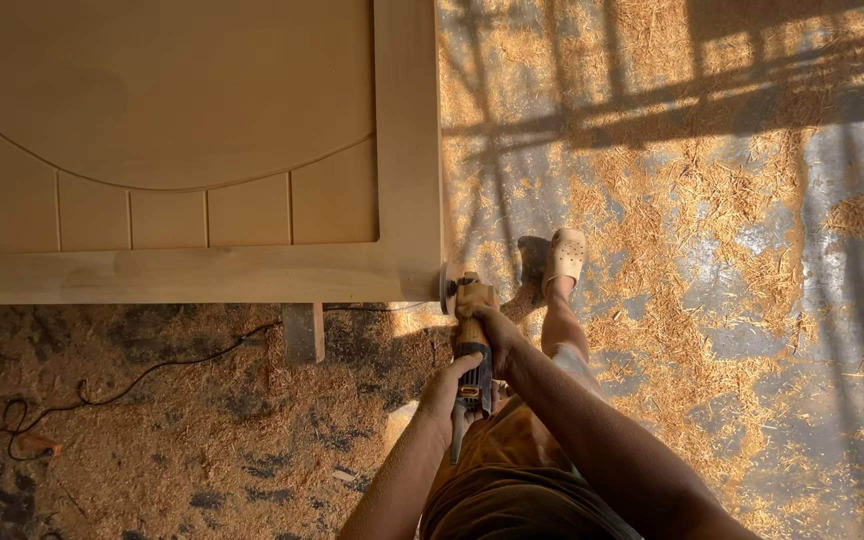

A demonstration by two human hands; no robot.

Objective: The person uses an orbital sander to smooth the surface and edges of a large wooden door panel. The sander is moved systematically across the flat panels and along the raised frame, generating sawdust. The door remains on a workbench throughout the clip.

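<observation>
1. My left hand (449, 385) sits at six o'clock, fingers curled closed, forearm running down toward seven.
2. My right hand (490, 325) grips ahead at twelve, forearm stretching back toward five.

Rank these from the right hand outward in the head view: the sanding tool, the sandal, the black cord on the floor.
1. Sanding tool: held in the right hand, at the door's corner.
2. Sandal: just above-right, on the shavings.
3. Black cord: far left, under the door.
</observation>
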